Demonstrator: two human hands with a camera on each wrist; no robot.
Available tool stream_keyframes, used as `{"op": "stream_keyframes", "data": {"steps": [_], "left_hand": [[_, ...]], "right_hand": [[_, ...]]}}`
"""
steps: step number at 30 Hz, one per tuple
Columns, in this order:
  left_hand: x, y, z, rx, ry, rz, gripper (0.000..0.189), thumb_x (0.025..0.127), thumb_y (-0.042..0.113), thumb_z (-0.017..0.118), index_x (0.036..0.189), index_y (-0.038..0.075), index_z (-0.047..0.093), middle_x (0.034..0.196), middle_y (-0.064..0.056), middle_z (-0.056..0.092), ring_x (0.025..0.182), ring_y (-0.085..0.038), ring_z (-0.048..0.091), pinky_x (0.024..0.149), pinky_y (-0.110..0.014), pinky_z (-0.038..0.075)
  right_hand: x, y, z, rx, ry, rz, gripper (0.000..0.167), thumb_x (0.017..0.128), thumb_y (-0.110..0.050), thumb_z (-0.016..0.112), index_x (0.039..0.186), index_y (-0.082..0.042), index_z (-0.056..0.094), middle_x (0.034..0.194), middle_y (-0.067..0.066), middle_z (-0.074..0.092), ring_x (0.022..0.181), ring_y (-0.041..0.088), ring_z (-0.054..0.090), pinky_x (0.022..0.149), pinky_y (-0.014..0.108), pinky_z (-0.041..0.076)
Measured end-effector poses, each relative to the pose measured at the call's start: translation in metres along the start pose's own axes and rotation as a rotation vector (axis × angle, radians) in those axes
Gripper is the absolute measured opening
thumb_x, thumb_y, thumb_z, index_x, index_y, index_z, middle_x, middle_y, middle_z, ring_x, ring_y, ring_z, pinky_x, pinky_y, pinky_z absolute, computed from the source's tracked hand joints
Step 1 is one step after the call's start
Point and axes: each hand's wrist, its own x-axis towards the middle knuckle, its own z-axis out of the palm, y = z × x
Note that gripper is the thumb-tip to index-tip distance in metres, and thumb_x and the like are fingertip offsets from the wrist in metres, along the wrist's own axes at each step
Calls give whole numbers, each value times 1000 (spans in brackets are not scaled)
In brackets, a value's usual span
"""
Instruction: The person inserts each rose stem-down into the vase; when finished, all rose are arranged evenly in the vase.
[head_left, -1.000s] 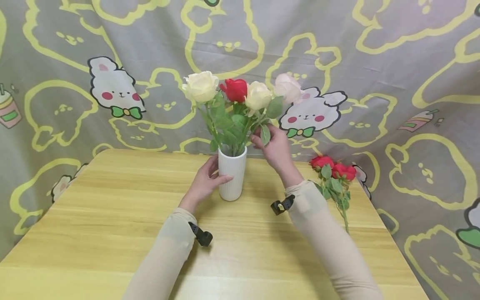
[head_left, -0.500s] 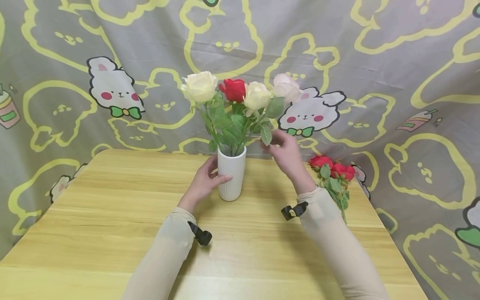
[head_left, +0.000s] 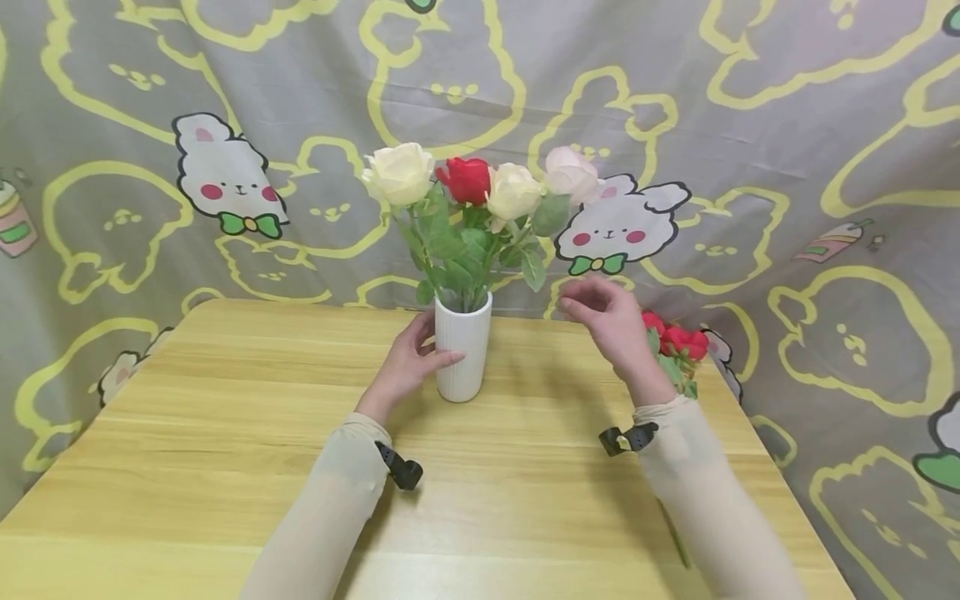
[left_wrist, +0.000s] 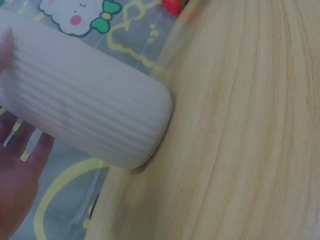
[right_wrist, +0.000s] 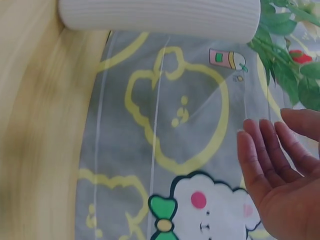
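A white ribbed vase (head_left: 464, 354) stands upright on the wooden table, holding several roses. They are a cream rose (head_left: 400, 173) at left, a red rose (head_left: 467, 181), another cream rose (head_left: 514, 192) and a pale pink rose (head_left: 572, 174) at right. My left hand (head_left: 403, 365) holds the vase, its thumb across the front and the fingers behind. In the left wrist view the vase (left_wrist: 87, 92) has its base on the tabletop. To the right of the vase, my right hand (head_left: 611, 323) is in the air with fingers loosely bent and nothing in them.
Red roses (head_left: 684, 342) with leafy stems lie on the table's right side, partly hidden by the right arm. A patterned grey curtain (head_left: 315, 100) hangs behind the wooden table (head_left: 225, 400). Black cameras are strapped to both wrists.
My right hand has left the leaves under the pale pink rose and moved right and slightly down, towards the red roses. The left hand and the vase have stayed in place.
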Motion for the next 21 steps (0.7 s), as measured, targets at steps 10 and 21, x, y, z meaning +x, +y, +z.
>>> {"op": "stream_keyframes", "data": {"steps": [10,21], "left_hand": [[-1,0,-1,-47,-20,-3,79,83,6,79,149,7,35,149,-14,41,138,-25,37,112,-40,33],[-1,2,0,-8,1,4,76,83,9,80,147,8,39,144,-12,47,133,-24,43,109,-39,38]], "right_hand": [[-21,25,-30,-68,8,106,32,94,-19,68,114,5,64,105,18,67,94,24,65,81,23,55],[-43,54,-66,-207,53,148,31,94,-19,67,115,5,66,105,18,67,86,8,63,73,14,52]]}}
